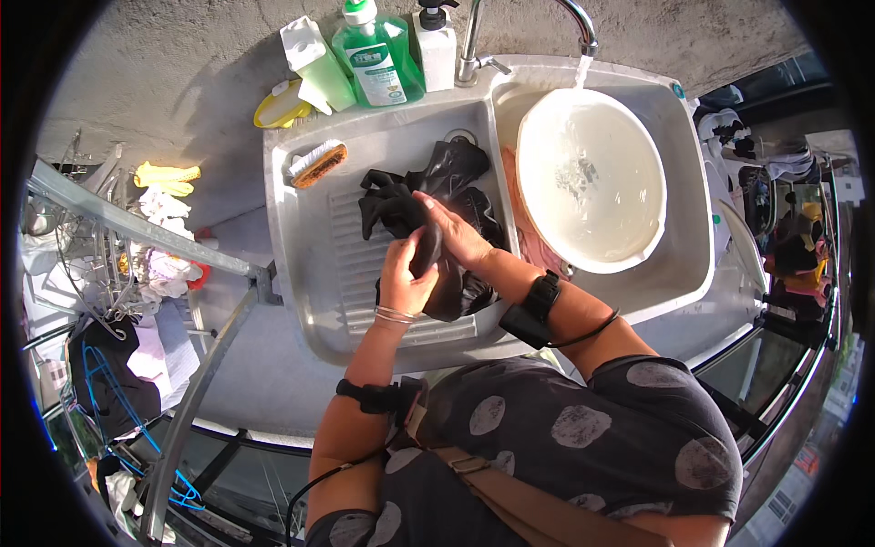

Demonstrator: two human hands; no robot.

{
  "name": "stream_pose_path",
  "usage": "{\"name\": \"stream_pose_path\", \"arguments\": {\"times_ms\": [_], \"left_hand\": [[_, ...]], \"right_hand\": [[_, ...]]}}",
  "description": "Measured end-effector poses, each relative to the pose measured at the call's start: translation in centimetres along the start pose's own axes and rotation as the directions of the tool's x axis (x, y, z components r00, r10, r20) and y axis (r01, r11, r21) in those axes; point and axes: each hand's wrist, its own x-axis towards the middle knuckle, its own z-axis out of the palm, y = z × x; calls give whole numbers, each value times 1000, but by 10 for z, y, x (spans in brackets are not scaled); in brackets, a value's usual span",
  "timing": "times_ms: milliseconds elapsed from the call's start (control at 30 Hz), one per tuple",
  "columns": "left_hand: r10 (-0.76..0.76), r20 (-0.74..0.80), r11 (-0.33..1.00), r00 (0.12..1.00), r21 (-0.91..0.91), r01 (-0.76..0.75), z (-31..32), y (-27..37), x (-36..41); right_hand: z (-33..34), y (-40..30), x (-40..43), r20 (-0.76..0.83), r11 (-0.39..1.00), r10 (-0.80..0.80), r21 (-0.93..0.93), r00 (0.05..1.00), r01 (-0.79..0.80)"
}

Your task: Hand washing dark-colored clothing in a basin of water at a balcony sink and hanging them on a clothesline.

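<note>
A wet black garment lies bunched over the ribbed washboard floor of the sink's left basin. My left hand grips a folded part of its dark fabric, with the thumb on the near side. Against the same fold, from the right, my right hand holds the cloth with its fingers extended; their undersides are hidden. Wet folds gleam beneath and beside both hands. A scrub brush with a wooden back and white bristles rests in the basin's far left corner.
Water runs from the tap into a white plastic basin in the right sink compartment. Pinkish cloth lies partly under it. A green detergent bottle and a pump bottle stand behind. A metal frame rises at left.
</note>
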Motion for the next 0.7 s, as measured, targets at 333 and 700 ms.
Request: {"name": "stream_pose_path", "arguments": {"times_ms": [333, 700], "left_hand": [[-75, 290, 947, 954, 322, -24, 48, -8, -38], [-443, 171, 694, 880, 686, 216, 24, 6, -28]], "right_hand": [[2, 2, 32, 189, 185, -205, -956, 960, 227], [-34, 4, 65, -265, 566, -221, -818, 939, -98]]}}
